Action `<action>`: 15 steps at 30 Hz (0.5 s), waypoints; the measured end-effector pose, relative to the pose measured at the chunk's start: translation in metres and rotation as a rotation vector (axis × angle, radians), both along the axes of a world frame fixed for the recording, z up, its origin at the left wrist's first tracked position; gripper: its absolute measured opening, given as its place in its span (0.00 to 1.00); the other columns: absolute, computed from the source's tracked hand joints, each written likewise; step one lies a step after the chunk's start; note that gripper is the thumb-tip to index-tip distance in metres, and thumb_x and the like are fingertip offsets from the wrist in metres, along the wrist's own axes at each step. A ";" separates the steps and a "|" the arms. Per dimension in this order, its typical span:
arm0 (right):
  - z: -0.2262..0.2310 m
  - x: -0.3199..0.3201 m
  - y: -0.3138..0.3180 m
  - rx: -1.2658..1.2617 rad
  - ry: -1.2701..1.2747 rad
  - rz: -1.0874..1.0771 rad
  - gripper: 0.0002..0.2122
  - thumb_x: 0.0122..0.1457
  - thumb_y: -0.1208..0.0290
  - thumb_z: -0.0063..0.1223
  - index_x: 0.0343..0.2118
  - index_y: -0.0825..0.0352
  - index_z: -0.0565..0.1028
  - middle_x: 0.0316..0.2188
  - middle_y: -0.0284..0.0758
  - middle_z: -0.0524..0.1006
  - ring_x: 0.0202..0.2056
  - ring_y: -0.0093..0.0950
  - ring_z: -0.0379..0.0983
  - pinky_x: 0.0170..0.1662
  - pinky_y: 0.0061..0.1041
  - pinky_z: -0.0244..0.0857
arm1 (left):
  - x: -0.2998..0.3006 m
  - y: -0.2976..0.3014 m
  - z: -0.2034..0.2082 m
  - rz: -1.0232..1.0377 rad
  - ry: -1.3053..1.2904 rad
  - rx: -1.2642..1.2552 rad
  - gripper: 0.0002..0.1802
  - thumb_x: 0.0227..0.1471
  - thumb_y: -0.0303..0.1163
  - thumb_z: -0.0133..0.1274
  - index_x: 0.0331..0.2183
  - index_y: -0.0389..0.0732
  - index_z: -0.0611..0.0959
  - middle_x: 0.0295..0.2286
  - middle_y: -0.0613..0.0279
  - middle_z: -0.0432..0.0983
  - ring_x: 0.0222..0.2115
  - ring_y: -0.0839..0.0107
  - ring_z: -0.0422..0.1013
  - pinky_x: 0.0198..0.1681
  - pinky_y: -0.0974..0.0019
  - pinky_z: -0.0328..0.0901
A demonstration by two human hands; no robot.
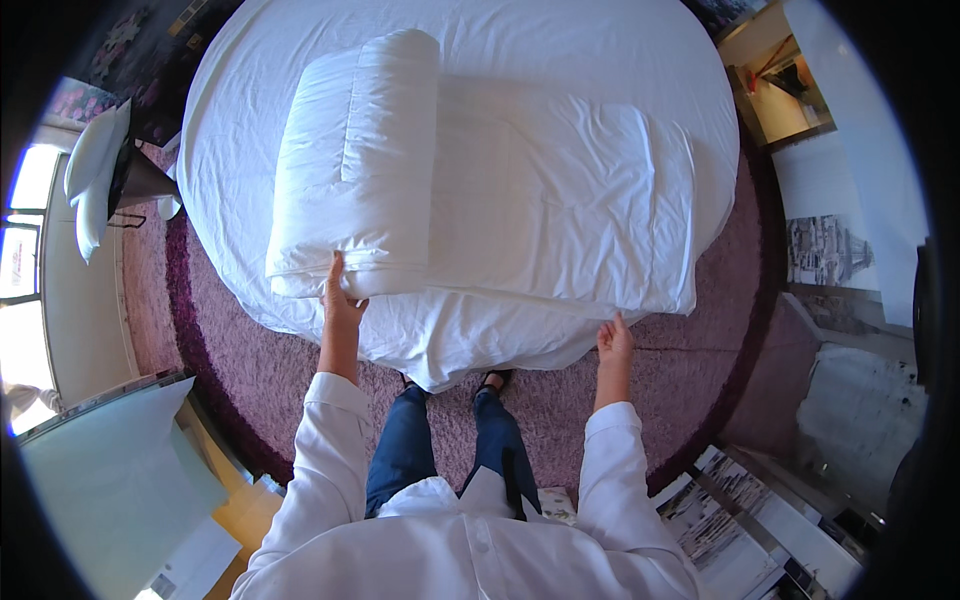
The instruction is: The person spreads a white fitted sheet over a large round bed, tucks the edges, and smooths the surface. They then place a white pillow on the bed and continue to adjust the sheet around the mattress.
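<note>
A thick white comforter (365, 150), folded into a plump bundle, lies on the left part of a bed covered with a white sheet (560, 45). From its right side spreads a flat, wrinkled layer of white cloth (560, 200); whether the two are joined I cannot tell. My left hand (344, 305) grips the comforter's near edge, thumb up against its front and the other fingers partly hidden. Farther right, my right hand (614, 340) is closed in a pinch at the near edge of the flat cloth, close to its right corner.
The sheet hangs over the bed's near side onto a purple rug (680, 390), where my feet stand. White pillows (95, 180) rest on a dark chair at the left, near a bright window. Shelving (780, 75) stands at the far right, and furniture lines both near corners.
</note>
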State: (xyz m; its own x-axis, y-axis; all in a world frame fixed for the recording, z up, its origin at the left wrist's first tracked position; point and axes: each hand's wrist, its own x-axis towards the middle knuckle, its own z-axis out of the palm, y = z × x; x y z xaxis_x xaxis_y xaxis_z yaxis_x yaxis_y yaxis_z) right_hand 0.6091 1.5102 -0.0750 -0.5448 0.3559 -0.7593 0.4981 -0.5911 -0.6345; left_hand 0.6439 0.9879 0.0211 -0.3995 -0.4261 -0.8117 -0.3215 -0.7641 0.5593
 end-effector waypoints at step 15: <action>0.017 -0.080 -0.045 0.024 -0.099 -0.169 0.33 0.39 0.50 0.67 0.47 0.63 0.69 0.44 0.32 0.71 0.43 0.30 0.68 0.43 0.27 0.63 | 0.023 -0.088 -0.022 0.112 0.310 -0.158 0.55 0.34 0.56 0.64 0.56 0.44 0.54 0.52 0.53 0.58 0.51 0.54 0.58 0.53 0.41 0.55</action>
State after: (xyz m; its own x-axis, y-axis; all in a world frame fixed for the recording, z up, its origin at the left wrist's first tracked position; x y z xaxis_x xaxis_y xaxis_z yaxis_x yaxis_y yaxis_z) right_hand 0.5288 1.4655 -0.0583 -0.3988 0.4540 -0.7967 0.4541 -0.6571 -0.6017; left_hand 0.6667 0.8996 -0.0013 -0.5597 -0.5916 -0.5803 -0.0377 -0.6814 0.7309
